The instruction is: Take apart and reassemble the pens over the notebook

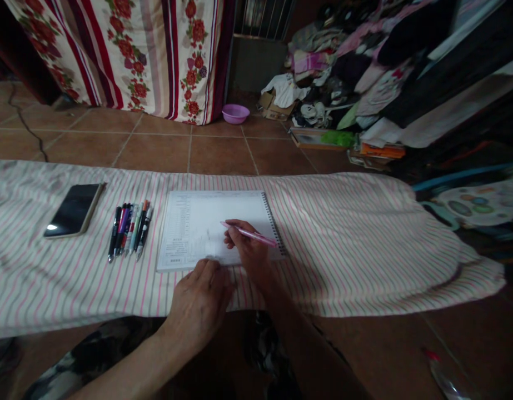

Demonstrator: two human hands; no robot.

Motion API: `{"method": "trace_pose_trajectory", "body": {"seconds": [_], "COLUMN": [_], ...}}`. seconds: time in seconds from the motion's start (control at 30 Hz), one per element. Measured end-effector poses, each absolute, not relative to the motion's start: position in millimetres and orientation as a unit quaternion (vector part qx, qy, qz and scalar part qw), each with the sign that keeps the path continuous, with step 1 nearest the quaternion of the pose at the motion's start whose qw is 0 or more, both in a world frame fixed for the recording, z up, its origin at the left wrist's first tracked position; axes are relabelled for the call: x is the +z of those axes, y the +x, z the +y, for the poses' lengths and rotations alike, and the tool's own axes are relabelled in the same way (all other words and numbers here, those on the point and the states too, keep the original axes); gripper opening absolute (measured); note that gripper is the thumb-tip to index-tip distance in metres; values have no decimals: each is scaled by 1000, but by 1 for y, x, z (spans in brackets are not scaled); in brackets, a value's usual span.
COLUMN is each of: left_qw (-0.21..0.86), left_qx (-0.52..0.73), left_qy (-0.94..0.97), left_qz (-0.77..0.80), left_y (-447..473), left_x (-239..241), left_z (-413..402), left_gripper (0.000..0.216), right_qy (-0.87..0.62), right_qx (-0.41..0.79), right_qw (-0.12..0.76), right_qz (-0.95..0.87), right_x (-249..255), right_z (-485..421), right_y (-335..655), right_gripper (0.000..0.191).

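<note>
A spiral-bound notebook lies open on the striped cloth, its wire binding along the right side. The page is mostly white, with printed columns at the left and a few faint marks near its middle. My right hand is closed on a pink pen, whose tip points left just over the page. Against the notebook's near edge rests my left hand, its fingers curled together; whatever they may hold is hidden. Several pens lie side by side left of the notebook, apart from both hands.
A dark-screened phone lies farther left on the striped cloth. Beyond it are a tiled floor, a floral curtain, a purple basin and piled clothes. A clear bottle lies on the floor at lower right.
</note>
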State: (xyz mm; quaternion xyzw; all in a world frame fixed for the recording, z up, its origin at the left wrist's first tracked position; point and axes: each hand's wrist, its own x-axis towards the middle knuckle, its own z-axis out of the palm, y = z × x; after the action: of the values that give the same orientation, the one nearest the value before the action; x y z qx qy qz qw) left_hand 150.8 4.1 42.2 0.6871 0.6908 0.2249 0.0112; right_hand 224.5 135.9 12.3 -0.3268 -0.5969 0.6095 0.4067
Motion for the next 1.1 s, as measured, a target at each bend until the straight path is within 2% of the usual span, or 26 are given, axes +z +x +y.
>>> {"method": "trace_pose_trajectory", "body": {"seconds": [0.13,0.23,0.33,0.43,0.7,1.1], "left_qw": [104,208,287,321,273,166], "left_qx": [372,460,508,516,482,445], "left_qy": [625,529,472,460,502,632], "left_qz": [678,682,661,647,665,612], "left_y": [160,168,174,176,172,168], "left_x": [47,49,49,49,41,39], "left_z": [6,11,17,20,20,20], "left_gripper": [15,26,32,33,30,27], "right_qy": [-343,-339,-328,-334,-323,-304], "right_qx": [518,455,410,355,308,323], "right_qw": [410,408,422,429,425,446], "right_qz": [-668,-715,-739,-760,-788,-778], "right_x": [11,11,10,10,6,12], "right_z": [133,128,125,125,121,118], "right_y": [227,228,227,225,223,224], "right_gripper": [22,23,23,22,25,23]}}
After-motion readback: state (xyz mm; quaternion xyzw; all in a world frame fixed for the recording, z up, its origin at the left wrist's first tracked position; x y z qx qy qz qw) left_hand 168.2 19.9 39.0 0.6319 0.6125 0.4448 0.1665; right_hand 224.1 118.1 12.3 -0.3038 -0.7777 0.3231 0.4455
